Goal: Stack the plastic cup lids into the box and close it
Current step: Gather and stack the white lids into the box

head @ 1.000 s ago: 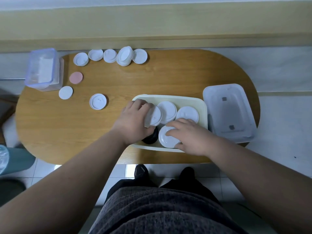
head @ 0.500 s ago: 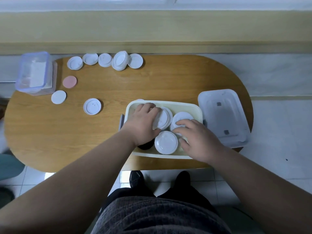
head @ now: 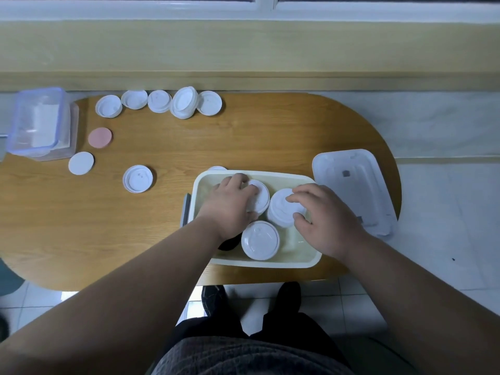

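Grey cloth of the person's lap [head: 243, 355] fills the near edge, with dark shoes [head: 213, 296] on pale floor tiles [head: 351, 299] below the rim of an oval wooden table [head: 81, 226]. At that near rim stands the cream box [head: 265, 263], open, with both hands inside it. A single near lid [head: 260, 240] lies flat at its front, beside a dark object [head: 230, 243] half hidden under the left wrist. The left hand [head: 230, 204] has its fingers curled over the far-left stack [head: 261, 196], gripping it from above. The right hand [head: 324, 220] pinches the middle stack [head: 281, 209] between thumb and fingertips. I judge the job roughly half done: several lids are in, but they look to be getting squared up, not yet settled. The box cover [head: 351, 190] lies off to the right, overhanging the table's edge, so closing is yet to come. Further out, one loose lid [head: 137, 178] sits left of the box and another peeping lid [head: 216, 168] shows just behind its far wall. A flat white disc [head: 81, 163] and a pink disc [head: 99, 137] lie near a clear container [head: 40, 123] at the far left. Along the far edge runs a row of lids [head: 159, 101], one of them a tilted stack [head: 184, 102]; all of these are left to gather. Beyond rise a yellow wall band [head: 243, 50] and a white window frame [head: 267, 4].
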